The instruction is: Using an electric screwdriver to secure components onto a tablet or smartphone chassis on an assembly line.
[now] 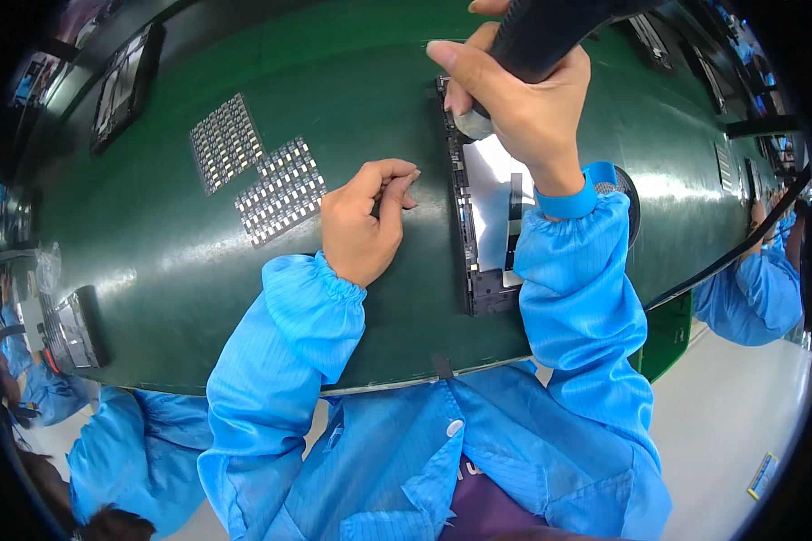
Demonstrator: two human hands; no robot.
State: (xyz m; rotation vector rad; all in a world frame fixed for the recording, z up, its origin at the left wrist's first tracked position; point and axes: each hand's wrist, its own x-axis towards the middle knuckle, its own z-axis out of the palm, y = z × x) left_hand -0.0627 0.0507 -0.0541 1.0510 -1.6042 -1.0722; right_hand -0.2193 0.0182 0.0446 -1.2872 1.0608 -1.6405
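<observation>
Count: wearer's hands x2, left hand [365,221] and right hand [532,104]. Blue wristbands x1 [566,204]. Black handheld tools x1 [550,36]. Open-frame devices under the right arm x1 [484,291]. Component sheets x2 mid-table: upper sheet [226,144], lower sheet [281,191]. Tables x1 [406,338]. Dark framed units, upper left, x1 [126,86]. Co-workers in blue: at least 3, one right [751,293], two left; exact number can't be told, rim too blurred.
</observation>
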